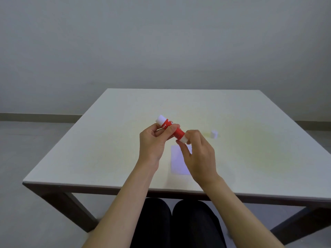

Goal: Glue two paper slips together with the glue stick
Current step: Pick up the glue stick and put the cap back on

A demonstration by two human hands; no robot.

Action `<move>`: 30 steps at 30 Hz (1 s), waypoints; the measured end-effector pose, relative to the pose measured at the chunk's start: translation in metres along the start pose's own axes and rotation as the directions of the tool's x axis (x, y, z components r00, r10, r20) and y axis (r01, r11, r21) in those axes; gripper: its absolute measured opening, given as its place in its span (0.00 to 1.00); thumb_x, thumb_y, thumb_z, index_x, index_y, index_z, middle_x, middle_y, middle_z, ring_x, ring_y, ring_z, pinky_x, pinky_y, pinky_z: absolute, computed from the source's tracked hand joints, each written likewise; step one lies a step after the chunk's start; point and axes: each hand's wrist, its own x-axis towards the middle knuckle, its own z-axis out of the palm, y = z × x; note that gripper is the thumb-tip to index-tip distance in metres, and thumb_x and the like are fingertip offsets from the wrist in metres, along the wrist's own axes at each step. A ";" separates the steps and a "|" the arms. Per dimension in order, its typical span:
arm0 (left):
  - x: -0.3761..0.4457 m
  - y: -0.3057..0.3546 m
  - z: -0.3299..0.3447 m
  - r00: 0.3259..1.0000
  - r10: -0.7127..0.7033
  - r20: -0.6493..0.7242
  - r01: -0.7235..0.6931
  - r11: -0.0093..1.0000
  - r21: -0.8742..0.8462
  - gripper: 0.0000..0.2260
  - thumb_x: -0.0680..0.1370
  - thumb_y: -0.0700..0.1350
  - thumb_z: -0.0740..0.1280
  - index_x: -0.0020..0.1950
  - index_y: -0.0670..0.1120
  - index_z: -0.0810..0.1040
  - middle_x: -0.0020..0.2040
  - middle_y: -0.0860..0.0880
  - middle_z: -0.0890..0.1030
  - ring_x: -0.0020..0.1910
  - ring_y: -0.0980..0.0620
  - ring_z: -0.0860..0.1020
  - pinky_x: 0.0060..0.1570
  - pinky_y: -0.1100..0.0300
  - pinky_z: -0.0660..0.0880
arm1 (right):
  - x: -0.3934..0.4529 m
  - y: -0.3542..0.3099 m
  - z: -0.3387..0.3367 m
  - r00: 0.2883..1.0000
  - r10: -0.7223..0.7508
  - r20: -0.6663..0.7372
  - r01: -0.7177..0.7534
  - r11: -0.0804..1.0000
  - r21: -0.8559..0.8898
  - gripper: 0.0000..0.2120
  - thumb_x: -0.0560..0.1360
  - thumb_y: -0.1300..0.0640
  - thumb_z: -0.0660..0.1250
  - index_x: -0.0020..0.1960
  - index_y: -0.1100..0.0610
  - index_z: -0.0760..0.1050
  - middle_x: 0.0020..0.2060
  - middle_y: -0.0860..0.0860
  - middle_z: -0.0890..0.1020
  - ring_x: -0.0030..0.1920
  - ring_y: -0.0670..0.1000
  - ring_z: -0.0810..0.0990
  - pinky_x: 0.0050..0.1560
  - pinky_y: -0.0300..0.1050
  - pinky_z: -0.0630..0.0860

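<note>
A red glue stick with white ends is held tilted above the table. My left hand grips its upper body. The fingers of my right hand pinch its lower white end. A small white cap stands on the table to the right of my hands. A pale paper slip lies flat on the table under my hands, partly hidden by my right hand. Whether it is one slip or two stacked I cannot tell.
The white square table has dark legs and its near edge runs just above my knees. A grey wall and floor lie beyond it.
</note>
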 end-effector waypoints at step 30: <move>0.019 -0.022 -0.032 0.838 0.402 0.368 -0.520 0.383 0.764 0.20 0.69 0.42 0.74 0.61 0.50 0.81 0.46 0.51 0.79 0.43 0.52 0.76 0.52 0.43 0.74 | 0.036 0.013 -0.027 0.644 0.412 0.645 -0.765 0.314 0.563 0.06 0.73 0.67 0.69 0.49 0.60 0.78 0.47 0.54 0.81 0.43 0.52 0.84 0.50 0.44 0.81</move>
